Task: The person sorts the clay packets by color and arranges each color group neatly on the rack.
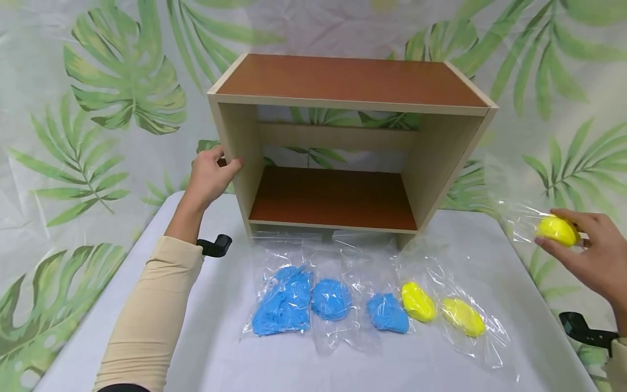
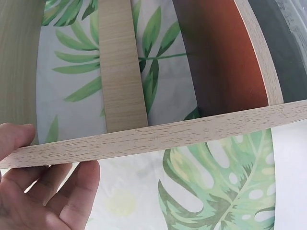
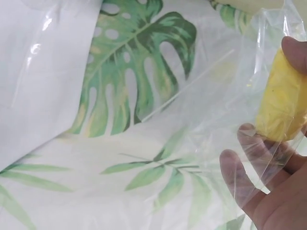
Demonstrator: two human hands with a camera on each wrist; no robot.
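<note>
A wooden shelf unit [image 1: 352, 81] with brown panels stands at the back of the table. My left hand [image 1: 210, 174] grips the front edge of its left side panel; in the left wrist view the thumb is on the inner side and the fingers [image 2: 86, 187] on the outer. Off the table's right edge, my right hand [image 1: 590, 245] holds a clear plastic bag with a yellow clay lump [image 1: 558, 230] in it, pinched between thumb and fingers. In the right wrist view the yellow lump [image 3: 283, 96] shows through the film, and the loose bag spreads leftward.
Bagged blue lumps [image 1: 284, 302], [image 1: 331, 299], [image 1: 388, 313] lie in a row before the shelf. Two bagged yellow lumps [image 1: 418, 302], [image 1: 462, 317] continue it rightward. The white table [image 1: 220, 348] borders a leaf-printed backdrop [image 1: 132, 71].
</note>
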